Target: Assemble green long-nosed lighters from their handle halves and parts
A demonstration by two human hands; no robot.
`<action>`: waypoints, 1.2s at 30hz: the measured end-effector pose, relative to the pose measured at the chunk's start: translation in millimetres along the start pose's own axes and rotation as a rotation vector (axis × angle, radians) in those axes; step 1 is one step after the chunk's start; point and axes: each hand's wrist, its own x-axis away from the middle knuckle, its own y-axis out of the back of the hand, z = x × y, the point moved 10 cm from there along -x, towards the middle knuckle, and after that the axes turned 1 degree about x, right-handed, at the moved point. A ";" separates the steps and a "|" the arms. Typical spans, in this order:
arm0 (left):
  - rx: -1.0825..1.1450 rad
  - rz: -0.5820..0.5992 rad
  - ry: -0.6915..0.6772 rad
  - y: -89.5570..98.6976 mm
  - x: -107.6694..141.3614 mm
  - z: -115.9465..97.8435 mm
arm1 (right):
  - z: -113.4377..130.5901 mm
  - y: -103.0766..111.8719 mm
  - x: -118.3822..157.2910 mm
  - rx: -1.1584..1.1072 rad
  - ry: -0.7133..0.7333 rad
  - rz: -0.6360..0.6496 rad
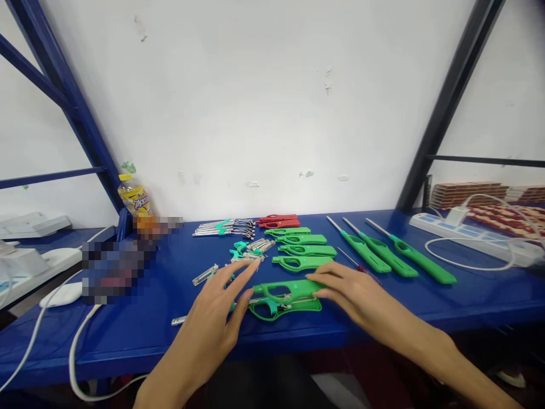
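Note:
In front of me a green lighter shell half (313,307) lies on the table, with small internal parts and a teal trigger (271,307) in it. A second green shell half (293,288) is tilted above it. My right hand (344,287) pinches this upper half at its right end. My left hand (223,301) is at the other end, fingers apart, thumb tip close to the shell's narrow end; whether it touches I cannot tell. A metal tube (179,321) sticks out left beneath my left hand. Behind are small clear fuel tanks (260,245) and teal pieces (239,248).
Several green shells (304,262) and red shells (279,218) lie behind, beside metal rods with wires (223,228). Three long green lighters (423,262) and a screwdriver (360,267) lie right. A power strip (468,233) with white cables stands far right, a drink bottle (135,199) back left.

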 end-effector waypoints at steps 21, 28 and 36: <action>0.143 0.152 -0.003 -27.1 14.4 24.7 | 19.5 -30.5 -7.2 0.034 0.000 0.088; 0.193 0.177 -0.007 -27.8 14.3 22.3 | 14.7 -25.4 -6.1 0.009 -0.027 0.071; 0.147 0.181 -0.014 -27.9 15.6 18.7 | 2.5 -32.1 1.5 0.036 -0.047 0.103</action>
